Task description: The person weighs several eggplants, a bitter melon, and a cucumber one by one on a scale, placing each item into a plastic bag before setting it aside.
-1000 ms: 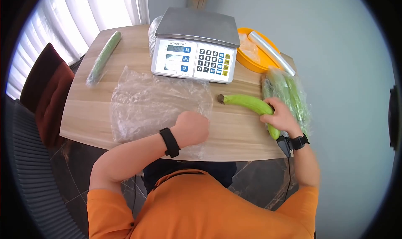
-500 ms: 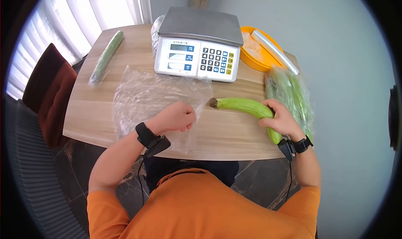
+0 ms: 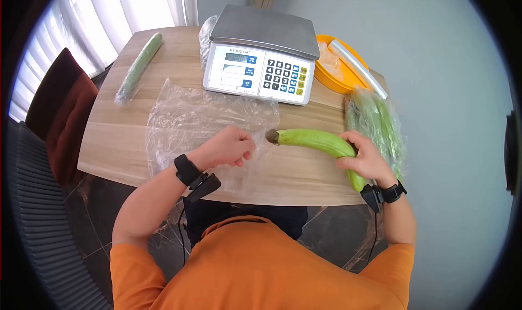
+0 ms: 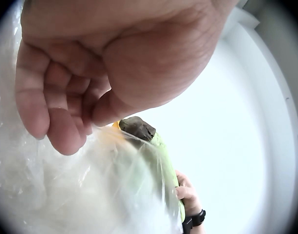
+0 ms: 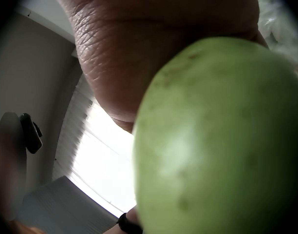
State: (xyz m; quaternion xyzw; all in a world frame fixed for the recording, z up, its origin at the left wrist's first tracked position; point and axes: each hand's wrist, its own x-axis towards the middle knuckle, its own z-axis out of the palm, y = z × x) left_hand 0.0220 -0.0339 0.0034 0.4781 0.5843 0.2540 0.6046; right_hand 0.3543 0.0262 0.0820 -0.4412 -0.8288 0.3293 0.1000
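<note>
In the head view, my right hand [image 3: 365,157] grips a long, curved green eggplant [image 3: 310,140] near its rounded end. The eggplant's brown stem end points left, at the right edge of a clear plastic bag [image 3: 185,120]. My left hand [image 3: 225,147] is over the bag, thumb and fingertips pinching its edge. In the left wrist view, film from the bag [image 4: 80,190] stretches from the fingertips across the eggplant's stem end [image 4: 138,128]. Up close in the right wrist view, the eggplant's rounded end [image 5: 212,146] covers much of the frame below the palm.
A price scale [image 3: 258,57] stands at the back middle of the table. At far left lies a film-wrapped green vegetable [image 3: 140,68]. To the right are bagged green vegetables [image 3: 378,120] and an orange tray [image 3: 326,80] with a film roll [image 3: 359,68] across it.
My left hand has moved left and turned, lifting the bag's right edge with it. The eggplant's stem end has swung left toward the bag, still in my right hand.
</note>
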